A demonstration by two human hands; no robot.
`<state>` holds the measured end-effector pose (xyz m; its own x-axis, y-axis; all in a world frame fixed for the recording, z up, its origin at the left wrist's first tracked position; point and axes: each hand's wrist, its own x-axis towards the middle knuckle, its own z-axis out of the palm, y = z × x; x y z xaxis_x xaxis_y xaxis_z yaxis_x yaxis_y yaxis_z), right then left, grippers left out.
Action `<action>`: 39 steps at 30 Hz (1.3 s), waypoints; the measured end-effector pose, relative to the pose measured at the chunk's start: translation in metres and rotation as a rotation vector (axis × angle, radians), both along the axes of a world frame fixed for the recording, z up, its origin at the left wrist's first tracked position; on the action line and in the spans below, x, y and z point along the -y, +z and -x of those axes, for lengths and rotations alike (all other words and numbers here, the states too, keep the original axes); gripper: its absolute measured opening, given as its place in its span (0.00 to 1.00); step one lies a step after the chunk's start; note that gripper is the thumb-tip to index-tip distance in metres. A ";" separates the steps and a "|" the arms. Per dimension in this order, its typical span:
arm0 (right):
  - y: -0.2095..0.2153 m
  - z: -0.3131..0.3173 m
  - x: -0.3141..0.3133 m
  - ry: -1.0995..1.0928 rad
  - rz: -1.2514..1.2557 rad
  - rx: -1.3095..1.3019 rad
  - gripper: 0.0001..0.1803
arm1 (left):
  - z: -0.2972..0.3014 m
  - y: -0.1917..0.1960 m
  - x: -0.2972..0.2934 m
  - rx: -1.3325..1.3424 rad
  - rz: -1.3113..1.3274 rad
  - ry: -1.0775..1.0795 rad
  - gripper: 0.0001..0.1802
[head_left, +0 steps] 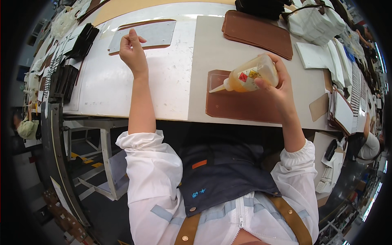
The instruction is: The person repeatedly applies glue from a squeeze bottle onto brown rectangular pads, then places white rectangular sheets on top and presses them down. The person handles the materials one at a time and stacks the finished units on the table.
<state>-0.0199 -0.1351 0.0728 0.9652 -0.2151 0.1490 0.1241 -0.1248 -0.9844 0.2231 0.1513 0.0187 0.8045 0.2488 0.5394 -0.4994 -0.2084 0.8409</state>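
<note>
My right hand (277, 83) holds a soft plastic squeeze bottle (250, 75) of amber liquid, tipped on its side with the nozzle pointing left over the top left corner of a brown leather panel (241, 107). That panel lies flat on a beige mat (212, 53) near the table's front edge. My left hand (132, 51) is raised over the white table top (122, 90), fingers loosely curled, holding nothing. Its fingertips are next to a grey sheet (157, 33) lying on a brown piece at the back.
A stack of brown leather panels (257, 32) lies at the back right. White folded pieces (316, 55) and paper stacks (343, 112) fill the right side. Dark stacked pieces (81, 41) sit at the left. Another person's arm (369, 143) shows at the far right.
</note>
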 end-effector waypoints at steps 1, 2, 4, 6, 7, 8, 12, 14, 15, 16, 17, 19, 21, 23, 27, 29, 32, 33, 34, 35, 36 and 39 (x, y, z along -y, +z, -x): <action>0.000 0.003 -0.001 0.008 0.003 0.001 0.35 | 0.001 0.000 0.000 -0.012 0.002 0.000 0.25; 0.000 0.006 -0.003 0.016 0.006 0.003 0.35 | 0.000 -0.001 0.001 -0.012 0.002 0.001 0.25; 0.000 0.013 -0.005 0.049 0.014 0.003 0.36 | -0.001 -0.002 -0.001 -0.010 0.002 0.005 0.25; -0.001 0.020 -0.004 0.092 0.022 0.000 0.36 | -0.003 -0.003 -0.002 -0.005 0.007 0.001 0.25; -0.004 0.023 -0.002 0.112 -0.004 -0.020 0.36 | -0.004 -0.004 -0.001 -0.002 0.009 -0.003 0.24; -0.008 0.027 0.001 0.131 -0.031 -0.039 0.36 | -0.005 -0.005 -0.001 0.006 0.012 -0.003 0.24; -0.009 0.044 0.019 0.023 -0.462 -0.080 0.43 | -0.005 -0.005 0.001 0.041 0.021 -0.015 0.24; -0.014 0.051 0.049 -0.103 -0.798 -0.003 0.49 | -0.005 -0.005 -0.002 0.059 0.019 -0.018 0.23; -0.018 0.057 0.074 -0.100 -0.924 0.025 0.51 | -0.007 -0.007 -0.001 0.060 0.013 -0.026 0.23; -0.009 0.062 0.091 -0.145 -0.915 0.061 0.50 | -0.007 -0.008 -0.002 0.062 0.006 -0.029 0.23; -0.006 0.070 0.109 -0.229 -0.849 0.113 0.47 | -0.007 -0.007 -0.004 0.068 -0.002 -0.030 0.23; -0.006 0.085 0.141 -0.431 -0.652 0.199 0.40 | -0.006 -0.007 -0.001 0.079 0.022 -0.038 0.23; -0.002 0.099 0.165 -0.486 -0.426 0.200 0.32 | -0.007 -0.007 -0.002 0.060 0.018 -0.025 0.23; 0.001 0.106 0.177 -0.512 -0.247 0.178 0.28 | -0.004 -0.005 0.001 0.037 0.029 -0.021 0.23; -0.004 0.113 0.188 -0.512 -0.107 0.113 0.27 | -0.001 -0.004 0.000 -0.001 -0.045 0.002 0.25; -0.007 0.113 0.188 -0.501 -0.074 0.095 0.29 | -0.002 -0.007 0.000 -0.009 -0.068 0.017 0.25; -0.009 0.108 0.183 -0.497 -0.083 0.091 0.31 | 0.001 -0.004 0.000 -0.043 -0.070 0.029 0.26; -0.009 0.106 0.183 -0.497 -0.073 0.083 0.31 | 0.001 -0.004 0.000 -0.045 -0.079 0.032 0.26; -0.009 0.105 0.182 -0.501 -0.066 0.078 0.31 | 0.000 -0.004 -0.001 -0.046 -0.088 0.035 0.26; -0.009 0.104 0.180 -0.506 -0.060 0.074 0.30 | -0.001 -0.005 -0.002 -0.047 -0.096 0.038 0.26; -0.008 0.104 0.180 -0.511 -0.050 0.067 0.30 | -0.001 -0.005 -0.002 -0.044 -0.094 0.039 0.26; -0.007 0.103 0.179 -0.505 -0.046 0.063 0.30 | -0.002 -0.006 -0.002 -0.033 -0.089 0.040 0.26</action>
<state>-0.1226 -0.3137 0.0661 0.7283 -0.6604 0.1828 0.1187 -0.1412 -0.9828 0.2249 0.1531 0.0127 0.8126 0.2332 0.5341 -0.4614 -0.3024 0.8341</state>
